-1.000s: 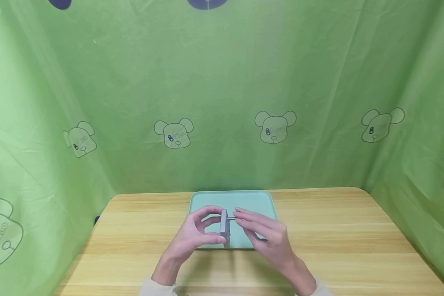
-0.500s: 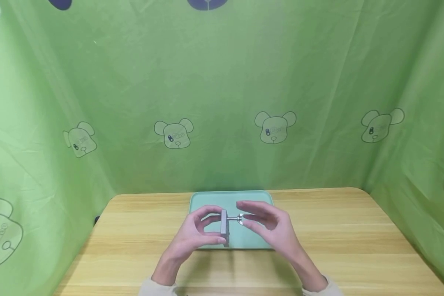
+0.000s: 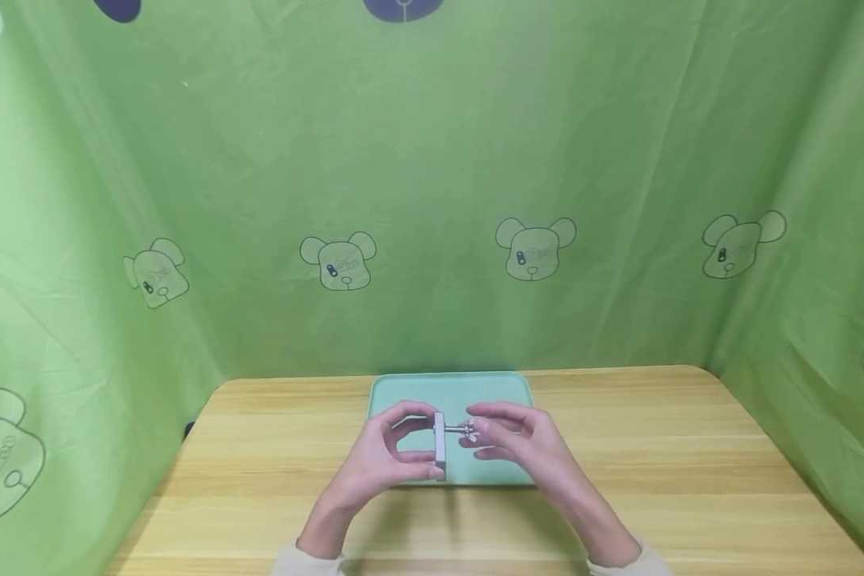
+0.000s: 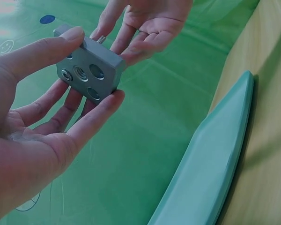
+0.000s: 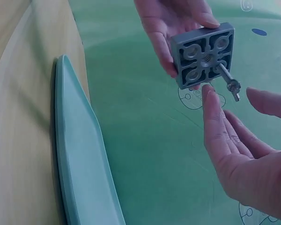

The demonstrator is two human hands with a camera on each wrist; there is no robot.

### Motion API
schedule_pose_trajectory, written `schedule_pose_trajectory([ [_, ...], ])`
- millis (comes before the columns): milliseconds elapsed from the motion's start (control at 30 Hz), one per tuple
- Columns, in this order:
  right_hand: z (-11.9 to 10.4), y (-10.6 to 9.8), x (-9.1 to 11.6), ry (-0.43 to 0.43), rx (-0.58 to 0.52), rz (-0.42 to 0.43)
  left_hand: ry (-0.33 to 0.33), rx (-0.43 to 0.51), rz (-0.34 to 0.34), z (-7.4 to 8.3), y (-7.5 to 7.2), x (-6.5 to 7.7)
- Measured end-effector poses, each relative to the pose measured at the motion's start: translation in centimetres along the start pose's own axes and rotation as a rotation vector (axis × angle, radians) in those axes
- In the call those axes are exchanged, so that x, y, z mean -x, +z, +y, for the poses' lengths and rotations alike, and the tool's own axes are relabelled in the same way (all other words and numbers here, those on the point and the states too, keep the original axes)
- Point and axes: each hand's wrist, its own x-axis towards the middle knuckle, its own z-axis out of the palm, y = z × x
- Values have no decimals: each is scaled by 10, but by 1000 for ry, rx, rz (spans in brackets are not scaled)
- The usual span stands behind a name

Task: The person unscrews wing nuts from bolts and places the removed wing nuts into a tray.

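My left hand (image 3: 374,452) grips a grey square block (image 4: 91,63) by its edges, thumb on one side and fingers on the opposite side. Round holes pass through the block, and its other face (image 5: 189,63) shows ribs and rings. Out of one corner hole sticks a threaded bolt (image 5: 225,73), pointing toward the right hand. Near the bolt's free end sits a wing nut (image 5: 233,86). My right hand (image 3: 526,440) is spread around that end; in the right wrist view a gap shows between the wing nut and both thumb and fingertips.
A mint-green tray (image 3: 486,474) lies on the wooden table (image 3: 641,448) below and behind the hands. Green curtains (image 3: 432,144) with bear-head prints hang at the back and both sides of the table.
The right hand's fingers covered the bolt's end, then drew apart and showed the wing nut. Now its thumb has come up beside the nut. The left hand keeps its grip, nearly still.
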Motion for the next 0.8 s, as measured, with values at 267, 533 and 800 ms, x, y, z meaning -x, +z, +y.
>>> schedule_pose_trajectory([
  [267, 1, -1, -1, 101, -18, 0, 0, -67, 10, -3, 3, -2],
  [533, 0, -1, 0, 113, -9, -2, -12, -94, 14, -3, 4, -1],
  [800, -1, 2, 2, 11, 63, 11, -22, -65, 15, -3, 4, -1],
])
